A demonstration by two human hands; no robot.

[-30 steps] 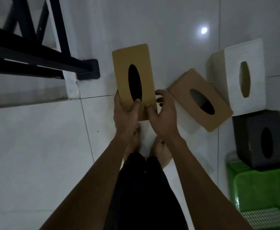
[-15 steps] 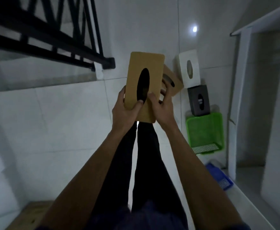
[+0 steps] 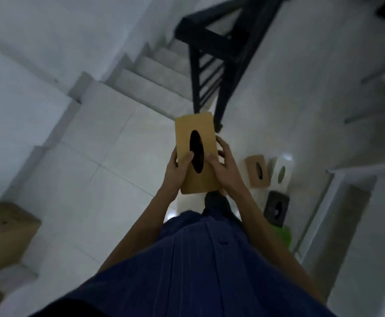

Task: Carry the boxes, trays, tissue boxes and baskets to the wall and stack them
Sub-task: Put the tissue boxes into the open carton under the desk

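Head-worn — looking steeply down, close.

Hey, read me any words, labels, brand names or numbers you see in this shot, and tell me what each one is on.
No text can be read.
The held tissue box, gripped by the left hand and right hand, shows a plain face with only its oval slot.
The brown floor box, white box and dark box show no print.
The cardboard box is too blurred to tell.
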